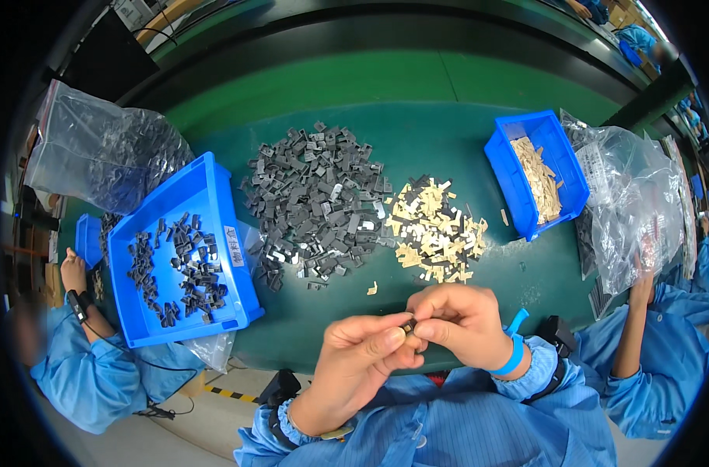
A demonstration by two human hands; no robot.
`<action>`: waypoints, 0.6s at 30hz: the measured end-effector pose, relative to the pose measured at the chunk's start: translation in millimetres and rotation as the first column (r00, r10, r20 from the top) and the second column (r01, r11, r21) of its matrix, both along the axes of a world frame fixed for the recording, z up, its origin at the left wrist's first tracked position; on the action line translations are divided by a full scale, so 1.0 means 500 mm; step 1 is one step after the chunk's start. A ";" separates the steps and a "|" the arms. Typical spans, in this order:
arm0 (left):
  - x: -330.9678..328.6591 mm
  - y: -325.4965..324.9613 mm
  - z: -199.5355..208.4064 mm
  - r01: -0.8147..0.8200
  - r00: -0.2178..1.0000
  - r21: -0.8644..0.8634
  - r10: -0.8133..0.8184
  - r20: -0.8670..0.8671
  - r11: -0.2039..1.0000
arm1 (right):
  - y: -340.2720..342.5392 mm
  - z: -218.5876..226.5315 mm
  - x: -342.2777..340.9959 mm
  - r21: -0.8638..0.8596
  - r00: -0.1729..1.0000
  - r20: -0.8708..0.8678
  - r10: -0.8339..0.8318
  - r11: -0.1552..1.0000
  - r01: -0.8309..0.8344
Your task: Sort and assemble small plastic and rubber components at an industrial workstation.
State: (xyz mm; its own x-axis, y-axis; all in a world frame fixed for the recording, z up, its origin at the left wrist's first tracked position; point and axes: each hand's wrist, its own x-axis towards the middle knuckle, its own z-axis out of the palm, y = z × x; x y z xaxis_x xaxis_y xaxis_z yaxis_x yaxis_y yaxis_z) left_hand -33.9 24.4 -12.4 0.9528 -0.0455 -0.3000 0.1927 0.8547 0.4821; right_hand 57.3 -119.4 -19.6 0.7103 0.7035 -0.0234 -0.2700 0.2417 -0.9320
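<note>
Small dark part (pixel 409 324), held at the lower centre of the frame, above the near edge of the green surface (pixel 292 331); its finer detail is too small to tell. Left hand (pixel 362 350): thumb and fingers pinching the part from the left. Right hand (pixel 467 323): fingertips grasping the same part from the right, a blue wristband (pixel 513 356) below. Centre: heap of black pieces (pixel 315 198); right of it, a smaller heap of cream and black pieces (pixel 432 226). Left: blue tray (pixel 244 292) containing black pieces. Upper right: blue bin (pixel 570 175) containing tan pieces.
</note>
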 end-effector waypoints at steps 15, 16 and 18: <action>-0.047 0.150 0.059 -0.679 0.699 0.730 0.374 0.609 0.078 | -0.029 0.028 0.105 -0.252 0.248 0.952 0.178 0.918 0.305; -0.057 0.178 0.068 -0.670 0.613 0.729 0.449 0.650 -0.140 | -0.025 0.028 0.113 -0.303 0.189 0.950 0.249 0.881 0.364; -0.071 0.228 0.085 -0.608 0.612 0.739 0.422 0.669 -0.291 | -0.015 0.027 0.115 -0.336 0.191 0.940 0.282 0.864 0.375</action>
